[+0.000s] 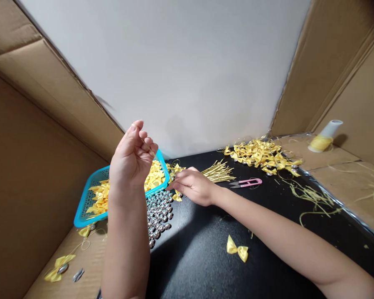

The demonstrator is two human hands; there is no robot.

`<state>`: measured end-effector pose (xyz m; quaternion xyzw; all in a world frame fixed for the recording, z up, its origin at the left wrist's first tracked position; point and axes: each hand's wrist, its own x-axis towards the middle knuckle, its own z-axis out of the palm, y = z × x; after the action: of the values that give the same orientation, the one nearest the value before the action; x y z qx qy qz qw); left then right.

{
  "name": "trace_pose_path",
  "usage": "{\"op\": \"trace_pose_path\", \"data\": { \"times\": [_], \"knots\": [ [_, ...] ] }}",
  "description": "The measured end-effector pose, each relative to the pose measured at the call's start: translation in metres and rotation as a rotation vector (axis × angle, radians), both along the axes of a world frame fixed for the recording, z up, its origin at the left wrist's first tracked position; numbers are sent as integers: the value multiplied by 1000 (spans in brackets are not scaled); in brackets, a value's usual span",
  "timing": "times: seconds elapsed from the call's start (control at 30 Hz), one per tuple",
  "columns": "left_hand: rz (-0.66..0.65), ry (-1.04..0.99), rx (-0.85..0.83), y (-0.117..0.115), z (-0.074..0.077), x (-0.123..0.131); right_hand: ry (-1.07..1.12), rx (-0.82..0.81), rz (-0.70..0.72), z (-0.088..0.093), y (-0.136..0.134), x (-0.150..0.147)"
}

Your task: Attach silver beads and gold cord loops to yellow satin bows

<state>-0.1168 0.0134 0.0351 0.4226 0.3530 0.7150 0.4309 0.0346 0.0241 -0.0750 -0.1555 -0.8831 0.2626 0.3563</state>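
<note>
My left hand (134, 155) is raised above the table with its back to the camera. Its fingers are curled loosely; I cannot see whether anything is in them. It hangs in front of a blue mesh basket (90, 189) full of yellow ribbon bows. My right hand (191, 185) reaches left and low across the black table, fingers pinched at a small yellow bow (176, 196) lying by the basket's rim. A heap of silver beads (158, 216) lies just below that hand.
A bundle of gold wire ties (220, 171), pink thread snips (247, 182) and a pile of finished bows (263, 154) lie at the back. One loose bow (237, 248) sits near me. A thread spool (326, 137) stands right. Cardboard walls enclose both sides.
</note>
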Motion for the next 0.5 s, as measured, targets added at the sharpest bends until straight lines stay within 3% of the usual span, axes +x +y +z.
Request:
{"op": "trace_pose_path", "data": {
  "times": [0.17,0.37,0.5],
  "knots": [
    [-37,64,19,1,-1,-5,-138,-125,47,3,8,4],
    [-55,63,-6,0,0,-6,321,-515,-51,14,31,27],
    [-70,66,-30,0,0,-4,406,-629,-86,18,33,28]
  ]
}}
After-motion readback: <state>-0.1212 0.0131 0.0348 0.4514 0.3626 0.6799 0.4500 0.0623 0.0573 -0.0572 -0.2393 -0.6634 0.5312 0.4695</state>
